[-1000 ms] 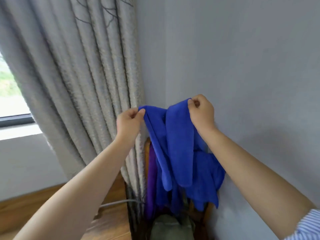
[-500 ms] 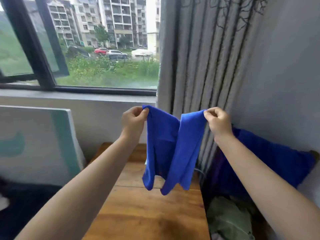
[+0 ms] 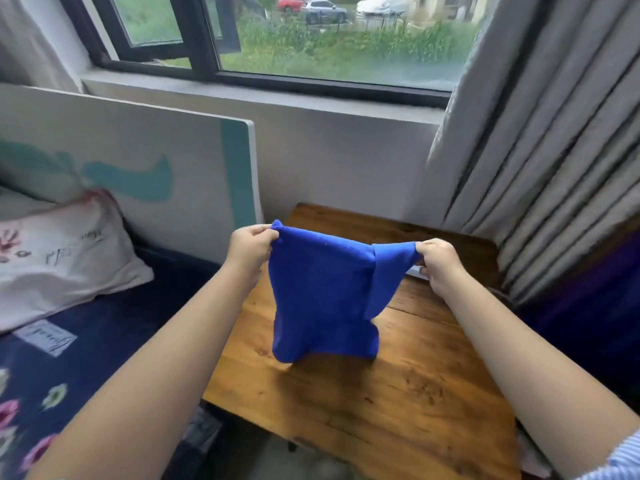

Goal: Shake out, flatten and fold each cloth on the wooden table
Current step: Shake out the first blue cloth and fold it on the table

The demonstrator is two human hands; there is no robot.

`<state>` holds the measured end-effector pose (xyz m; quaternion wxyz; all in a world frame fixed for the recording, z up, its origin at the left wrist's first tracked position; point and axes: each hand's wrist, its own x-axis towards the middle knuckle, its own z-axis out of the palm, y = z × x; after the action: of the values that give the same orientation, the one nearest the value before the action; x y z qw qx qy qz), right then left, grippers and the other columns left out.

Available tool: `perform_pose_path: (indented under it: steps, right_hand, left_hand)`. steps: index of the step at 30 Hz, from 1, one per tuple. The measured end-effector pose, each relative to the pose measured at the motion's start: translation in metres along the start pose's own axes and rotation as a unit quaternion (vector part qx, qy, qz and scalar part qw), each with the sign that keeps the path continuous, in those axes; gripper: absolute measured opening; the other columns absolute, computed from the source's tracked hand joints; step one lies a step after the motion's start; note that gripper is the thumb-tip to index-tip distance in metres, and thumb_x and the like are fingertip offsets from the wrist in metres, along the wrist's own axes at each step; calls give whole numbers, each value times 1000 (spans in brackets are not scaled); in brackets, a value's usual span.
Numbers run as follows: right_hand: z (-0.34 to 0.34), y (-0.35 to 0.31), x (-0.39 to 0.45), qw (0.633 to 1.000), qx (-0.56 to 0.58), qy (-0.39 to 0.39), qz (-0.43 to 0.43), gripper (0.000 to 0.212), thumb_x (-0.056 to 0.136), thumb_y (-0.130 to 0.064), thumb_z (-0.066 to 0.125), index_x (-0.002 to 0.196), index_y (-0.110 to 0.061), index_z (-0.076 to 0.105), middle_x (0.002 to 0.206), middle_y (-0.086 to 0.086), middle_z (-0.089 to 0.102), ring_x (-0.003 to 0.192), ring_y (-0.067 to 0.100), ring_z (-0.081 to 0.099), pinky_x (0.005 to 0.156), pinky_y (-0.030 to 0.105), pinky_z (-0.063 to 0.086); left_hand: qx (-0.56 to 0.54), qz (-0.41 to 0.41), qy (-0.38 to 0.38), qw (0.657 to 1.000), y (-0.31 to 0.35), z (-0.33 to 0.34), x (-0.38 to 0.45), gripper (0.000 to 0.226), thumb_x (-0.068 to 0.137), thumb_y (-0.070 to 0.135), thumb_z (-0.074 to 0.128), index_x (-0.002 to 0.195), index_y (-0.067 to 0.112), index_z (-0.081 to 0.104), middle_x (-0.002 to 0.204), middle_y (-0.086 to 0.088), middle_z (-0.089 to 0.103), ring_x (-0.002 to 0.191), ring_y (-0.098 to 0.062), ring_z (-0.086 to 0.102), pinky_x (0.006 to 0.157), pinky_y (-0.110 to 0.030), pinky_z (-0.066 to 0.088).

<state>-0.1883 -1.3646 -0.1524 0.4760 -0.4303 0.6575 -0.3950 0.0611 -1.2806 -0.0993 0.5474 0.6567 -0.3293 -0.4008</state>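
Observation:
A bright blue cloth hangs in the air above the wooden table, its lower edge close to the tabletop. My left hand pinches its upper left corner. My right hand pinches the upper right corner, where a flap of the cloth is folded over. The top edge is stretched between both hands. A small white thing peeks out behind my right hand; what it is cannot be told.
Grey curtains hang at the right of the table, with dark blue and purple cloth below them. A bed with a white pillow and a white-and-teal board lies to the left. A window is behind.
The view has swung left and down, from the wall corner to the table. My hands have moved apart and lower, and the blue cloth now hangs spread over the table.

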Motion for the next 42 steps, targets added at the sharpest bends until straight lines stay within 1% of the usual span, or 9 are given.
perform_pose_path:
  steps: [6, 11, 15, 17, 22, 26, 31, 35, 42]
  right_hand:
    - [42, 59, 25, 991, -122, -25, 53, 32, 85, 7, 32, 106, -8, 51, 107, 10, 46, 92, 21, 42, 61, 25, 36]
    - [66, 102, 39, 976, -188, -79, 76, 31, 84, 6, 37, 98, -3, 64, 90, 13, 62, 87, 23, 50, 60, 27, 38]
    - [74, 138, 34, 927, -353, -116, 47, 37, 86, -17, 57, 118, 3, 57, 127, 22, 53, 120, 33, 46, 98, 32, 32]
    - [77, 153, 25, 890, -439, -122, 24, 46, 83, -33, 61, 118, -3, 56, 137, 15, 42, 129, 31, 33, 104, 33, 27]
    - [95, 162, 9, 876, -477, -73, 5, 77, 75, -58, 61, 131, -9, 44, 154, 9, 13, 143, 26, 7, 114, 42, 9]
    - [110, 161, 11, 877, -479, 0, 36, 75, 74, -57, 62, 127, -6, 47, 154, 8, 13, 140, 26, 13, 109, 44, 14]
    - [117, 152, 10, 869, -489, 50, 58, 36, 83, -20, 58, 113, -2, 55, 138, 14, 37, 122, 32, 35, 97, 40, 27]
    - [93, 145, -1, 910, -395, 102, 72, 25, 84, -4, 49, 105, 3, 62, 111, 24, 62, 104, 37, 55, 86, 36, 40]
    - [72, 110, -19, 946, -212, 218, 112, 18, 82, -6, 62, 96, 5, 64, 99, 23, 67, 87, 32, 59, 77, 30, 43]
  left_hand:
    - [56, -203, -48, 976, -57, 10, 51, 30, 85, -6, 41, 62, 11, 50, 37, 7, 38, 29, -2, 33, 40, -12, 29]
    - [266, -288, -99, 915, -101, 24, 79, 30, 84, -4, 45, 58, 12, 40, 57, -5, 35, 50, -15, 31, 49, -21, 22]
    - [383, -346, -183, 837, -144, 17, 85, 20, 87, 8, 57, 69, 8, 48, 63, -5, 45, 51, -13, 39, 44, -16, 37]
    - [399, -374, -222, 807, -164, 15, 86, 22, 89, 22, 60, 92, 2, 53, 68, -5, 50, 57, -12, 47, 68, -20, 49]
    - [445, -344, -281, 778, -181, 16, 100, 27, 94, 32, 50, 82, 9, 53, 67, -6, 50, 67, -21, 51, 50, -24, 30]
    - [455, -229, -273, 816, -183, 17, 117, 10, 86, 15, 60, 78, 11, 60, 61, 3, 50, 77, -19, 49, 53, -19, 33]
    - [408, -196, -309, 837, -173, 10, 130, 14, 86, 15, 61, 73, 10, 63, 64, 3, 54, 66, -12, 48, 55, -20, 37]
    - [329, -197, -320, 866, -156, -6, 143, 17, 90, 14, 57, 73, 11, 60, 63, 0, 48, 58, -9, 41, 49, -17, 31]
    - [226, -192, -285, 911, -134, -27, 163, 21, 91, 14, 56, 70, 15, 59, 58, 0, 41, 54, -11, 33, 36, -9, 26]
